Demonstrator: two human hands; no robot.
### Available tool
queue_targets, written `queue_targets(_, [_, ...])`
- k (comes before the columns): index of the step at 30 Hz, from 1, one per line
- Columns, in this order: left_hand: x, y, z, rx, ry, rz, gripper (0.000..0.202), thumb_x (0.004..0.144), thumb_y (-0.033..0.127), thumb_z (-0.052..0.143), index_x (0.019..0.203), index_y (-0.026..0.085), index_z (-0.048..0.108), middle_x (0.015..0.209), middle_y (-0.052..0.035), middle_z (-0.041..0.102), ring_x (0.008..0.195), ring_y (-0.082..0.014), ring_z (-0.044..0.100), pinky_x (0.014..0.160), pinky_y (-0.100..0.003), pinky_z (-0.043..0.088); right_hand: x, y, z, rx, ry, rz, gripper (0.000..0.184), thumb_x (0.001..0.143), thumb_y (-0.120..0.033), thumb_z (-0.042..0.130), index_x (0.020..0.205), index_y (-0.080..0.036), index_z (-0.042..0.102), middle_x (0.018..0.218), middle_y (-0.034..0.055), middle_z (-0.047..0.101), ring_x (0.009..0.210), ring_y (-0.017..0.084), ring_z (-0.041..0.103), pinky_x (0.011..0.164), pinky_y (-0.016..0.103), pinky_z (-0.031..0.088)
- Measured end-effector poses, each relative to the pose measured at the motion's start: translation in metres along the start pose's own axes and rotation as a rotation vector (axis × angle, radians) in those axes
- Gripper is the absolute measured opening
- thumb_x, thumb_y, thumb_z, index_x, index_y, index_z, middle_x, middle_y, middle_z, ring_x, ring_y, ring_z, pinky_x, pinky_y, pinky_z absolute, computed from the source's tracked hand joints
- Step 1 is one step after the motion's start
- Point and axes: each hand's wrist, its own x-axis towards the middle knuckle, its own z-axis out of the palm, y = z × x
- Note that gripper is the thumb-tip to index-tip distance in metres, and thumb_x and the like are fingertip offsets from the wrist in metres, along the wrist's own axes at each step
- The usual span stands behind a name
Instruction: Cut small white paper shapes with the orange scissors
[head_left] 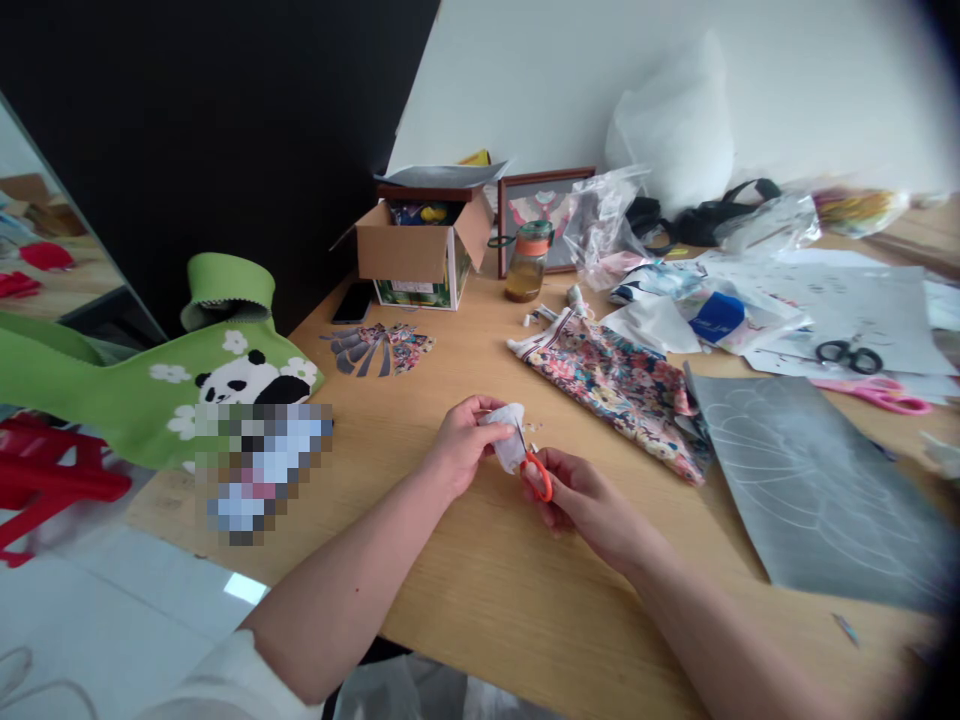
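My left hand [463, 440] is closed on a small white piece of fabric or paper [507, 436], held just above the wooden table [480, 590]. My right hand [581, 500] grips small scissors with orange handles [538, 474], whose blades meet the white piece. Tiny scraps lie on the table just behind the white piece.
Floral fabric [611, 385] lies right of my hands, with a grey sheet [810, 490] beyond it. Black scissors [850, 354] and pink scissors [877, 393] rest on papers at the right. A cardboard box [416, 250], jar [527, 262], phone [352, 301] and green panda bag [172, 385] also stand around.
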Motion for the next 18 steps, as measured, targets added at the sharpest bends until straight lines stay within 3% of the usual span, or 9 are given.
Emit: queue_targets(18, [0.0001, -0.0003, -0.0008, 0.003, -0.009, 0.013, 0.033, 0.054, 0.016, 0.076, 0.083, 0.015, 0.061, 0.07, -0.0003, 0.064, 0.06, -0.0112, 0.057, 0.059, -0.025, 0.045, 0.0003, -0.0026, 0.0011, 0.0, 0.035, -0.006, 0.055, 0.072, -0.072, 0.069, 0.072, -0.021, 0.048, 0.061, -0.0047, 0.047, 0.048, 0.008, 0.039, 0.044, 0.023, 0.031])
